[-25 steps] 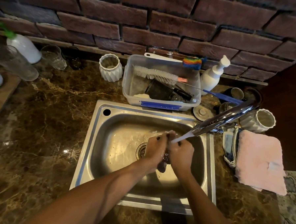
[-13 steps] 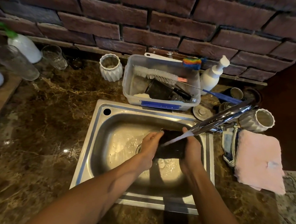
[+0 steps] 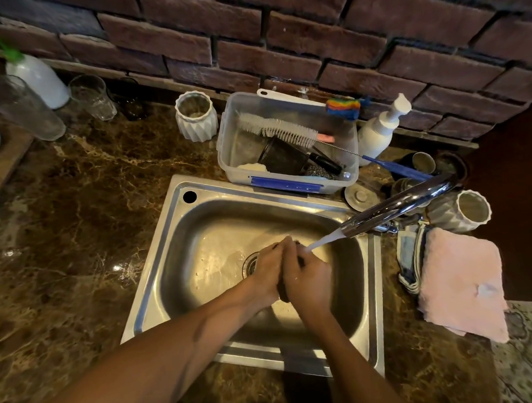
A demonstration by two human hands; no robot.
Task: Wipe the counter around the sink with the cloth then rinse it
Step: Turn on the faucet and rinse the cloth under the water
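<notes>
Cloth bunched between your palms again

Your left hand (image 3: 270, 273) and right hand (image 3: 307, 277) are closing together, squeezing the previously spread dark cloth (image 3: 284, 294) under the tap's stream (image 3: 323, 240).

A dark red brick wall (image 3: 297, 55) runs behind the clasped hands, with a narrow ledge (image 3: 147, 79) at its foot. Brown veined marble (image 3: 74, 211) spreads left of them, glinting wet under warm light. Far right, patterned floor (image 3: 531, 357) shows below a dark panel (image 3: 517, 203).
</notes>
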